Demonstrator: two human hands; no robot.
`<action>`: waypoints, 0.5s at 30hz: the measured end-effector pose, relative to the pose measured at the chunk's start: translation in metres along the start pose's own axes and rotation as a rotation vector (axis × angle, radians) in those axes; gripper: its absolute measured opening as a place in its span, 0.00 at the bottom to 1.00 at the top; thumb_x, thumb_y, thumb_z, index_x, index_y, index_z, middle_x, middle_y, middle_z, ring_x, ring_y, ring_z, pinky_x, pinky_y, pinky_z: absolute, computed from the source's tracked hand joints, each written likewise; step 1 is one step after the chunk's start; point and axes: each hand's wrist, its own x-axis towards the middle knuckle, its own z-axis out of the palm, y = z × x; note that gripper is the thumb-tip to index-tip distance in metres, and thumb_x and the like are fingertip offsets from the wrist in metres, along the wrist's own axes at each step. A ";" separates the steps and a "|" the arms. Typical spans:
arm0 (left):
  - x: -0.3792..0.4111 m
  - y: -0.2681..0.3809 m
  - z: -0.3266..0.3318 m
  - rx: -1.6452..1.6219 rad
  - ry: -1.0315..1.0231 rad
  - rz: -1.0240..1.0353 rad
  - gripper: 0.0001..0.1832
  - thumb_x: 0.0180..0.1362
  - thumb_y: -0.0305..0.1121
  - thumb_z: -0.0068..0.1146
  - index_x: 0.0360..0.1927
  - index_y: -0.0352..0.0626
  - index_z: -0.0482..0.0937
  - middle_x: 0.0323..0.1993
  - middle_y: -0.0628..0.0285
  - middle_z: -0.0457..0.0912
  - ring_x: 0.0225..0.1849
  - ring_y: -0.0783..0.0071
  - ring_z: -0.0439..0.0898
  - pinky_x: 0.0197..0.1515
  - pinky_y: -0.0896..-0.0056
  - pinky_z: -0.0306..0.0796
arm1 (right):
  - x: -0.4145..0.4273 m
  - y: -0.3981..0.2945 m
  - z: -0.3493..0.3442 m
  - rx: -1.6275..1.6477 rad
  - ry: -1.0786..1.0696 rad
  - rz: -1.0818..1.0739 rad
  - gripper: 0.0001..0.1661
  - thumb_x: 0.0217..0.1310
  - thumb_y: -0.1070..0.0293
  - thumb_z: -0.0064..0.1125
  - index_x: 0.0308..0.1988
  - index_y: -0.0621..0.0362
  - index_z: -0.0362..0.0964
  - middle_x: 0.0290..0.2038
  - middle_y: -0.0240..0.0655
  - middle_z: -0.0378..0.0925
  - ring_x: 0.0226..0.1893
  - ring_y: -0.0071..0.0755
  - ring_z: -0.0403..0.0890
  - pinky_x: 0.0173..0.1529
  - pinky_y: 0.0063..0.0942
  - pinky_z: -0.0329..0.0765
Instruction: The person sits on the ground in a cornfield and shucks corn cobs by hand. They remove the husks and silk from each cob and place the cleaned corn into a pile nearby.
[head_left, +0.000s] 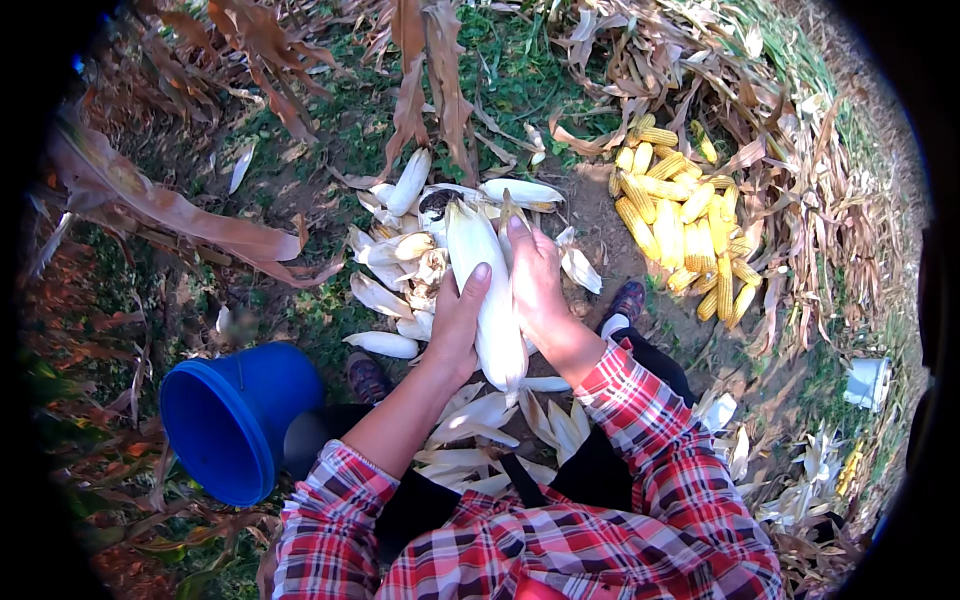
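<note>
An ear of corn in its pale husk is held up in front of me, its tip pointing away. My left hand grips its left side, thumb lying on the husk. On the other side, my right hand pinches husk leaves near the tip, which stand a little apart from the ear. Whether any kernels show there is hidden. Beneath and beyond my hands lies a pile of unhusked ears on the soil. Loose stripped husks lie between my legs.
A heap of husked yellow cobs lies at the right. A blue bucket rests on its side at my left. Dry corn stalks stand ahead, and more lie stacked at far right. A white container is near the right edge.
</note>
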 end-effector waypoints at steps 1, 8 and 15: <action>0.002 0.000 0.002 0.078 0.046 0.052 0.41 0.51 0.52 0.64 0.60 0.38 0.60 0.52 0.56 0.72 0.52 0.66 0.74 0.54 0.63 0.70 | -0.001 0.002 0.000 0.015 0.016 -0.025 0.18 0.70 0.59 0.42 0.43 0.64 0.71 0.33 0.32 0.75 0.31 0.22 0.73 0.40 0.24 0.72; 0.006 0.007 0.012 0.260 0.117 0.195 0.29 0.57 0.38 0.61 0.58 0.36 0.63 0.51 0.56 0.74 0.51 0.69 0.74 0.53 0.67 0.68 | 0.002 0.001 -0.003 0.148 0.063 -0.113 0.17 0.70 0.60 0.43 0.44 0.63 0.69 0.35 0.33 0.74 0.35 0.23 0.73 0.44 0.25 0.71; 0.019 0.034 -0.001 0.049 0.167 0.248 0.24 0.63 0.45 0.52 0.53 0.35 0.69 0.42 0.57 0.77 0.41 0.70 0.77 0.47 0.66 0.72 | 0.014 -0.023 -0.032 0.208 -0.121 0.103 0.15 0.69 0.58 0.46 0.37 0.59 0.70 0.29 0.28 0.72 0.30 0.19 0.73 0.34 0.21 0.72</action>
